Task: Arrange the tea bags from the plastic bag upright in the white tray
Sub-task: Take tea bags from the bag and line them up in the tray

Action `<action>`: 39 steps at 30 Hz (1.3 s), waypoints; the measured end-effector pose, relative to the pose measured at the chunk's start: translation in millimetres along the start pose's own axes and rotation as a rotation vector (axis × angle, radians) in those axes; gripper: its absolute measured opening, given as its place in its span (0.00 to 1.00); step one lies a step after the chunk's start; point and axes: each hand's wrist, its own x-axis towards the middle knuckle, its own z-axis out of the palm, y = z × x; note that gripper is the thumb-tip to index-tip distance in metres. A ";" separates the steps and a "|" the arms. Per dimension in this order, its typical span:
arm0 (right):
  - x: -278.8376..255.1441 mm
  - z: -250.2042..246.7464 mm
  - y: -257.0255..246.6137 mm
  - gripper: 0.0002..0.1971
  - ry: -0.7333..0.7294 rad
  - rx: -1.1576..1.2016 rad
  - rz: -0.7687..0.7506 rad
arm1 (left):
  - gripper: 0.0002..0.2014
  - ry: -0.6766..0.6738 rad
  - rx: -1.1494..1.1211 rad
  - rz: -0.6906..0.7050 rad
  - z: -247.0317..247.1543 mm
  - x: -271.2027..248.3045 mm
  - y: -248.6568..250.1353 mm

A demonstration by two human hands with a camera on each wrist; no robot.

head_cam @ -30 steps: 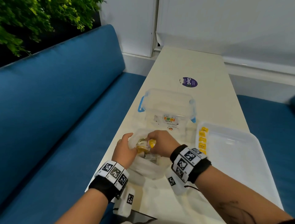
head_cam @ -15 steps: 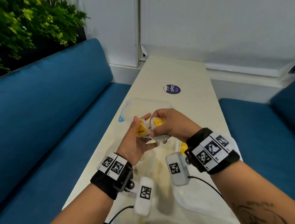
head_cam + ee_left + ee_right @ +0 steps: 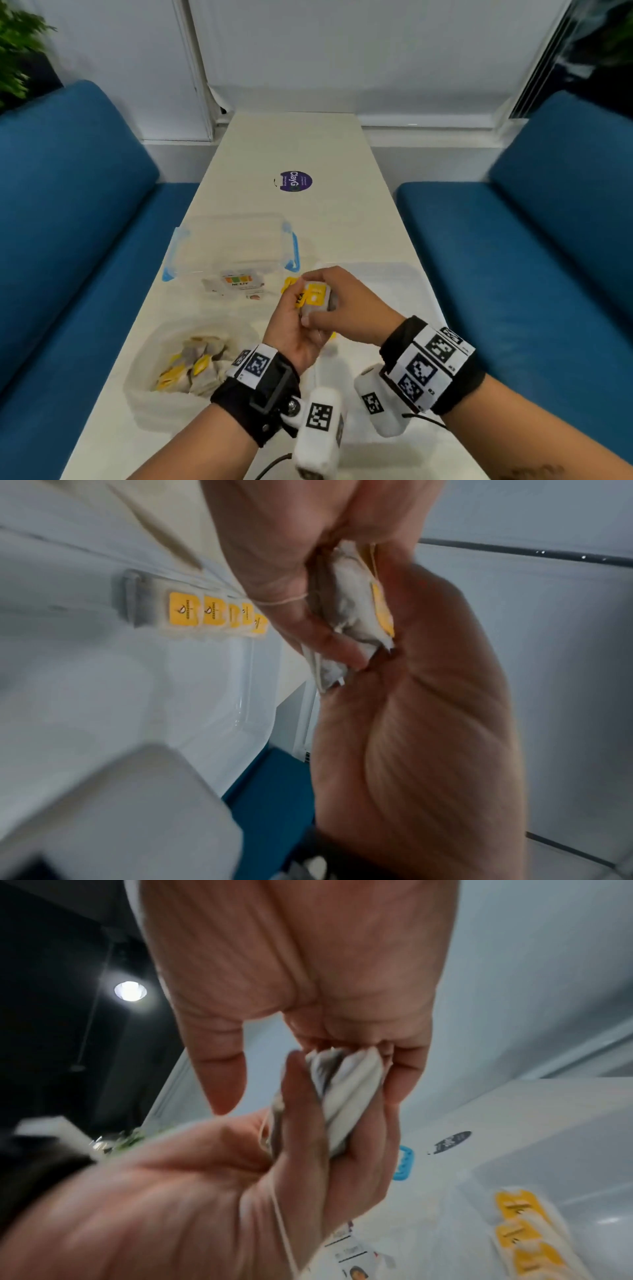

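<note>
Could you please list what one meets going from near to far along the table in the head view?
Plastic bag of loose tea bags, then held tea bags between both hands, then clear container, then purple sticker.

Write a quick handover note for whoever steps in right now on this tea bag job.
Left hand and right hand: both grip a small bunch of tea bags, held above the table.
Plastic bag: on the table at the near left, more bags inside.
White tray: a short row of tea bags stands along one wall.
Left: stand the held bunch in the tray, then empty the plastic bag.
</note>
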 end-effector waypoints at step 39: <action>20.8 -6.1 59.0 0.04 -0.185 -0.230 0.434 | 0.09 0.084 -0.038 0.163 -35.4 -8.8 24.6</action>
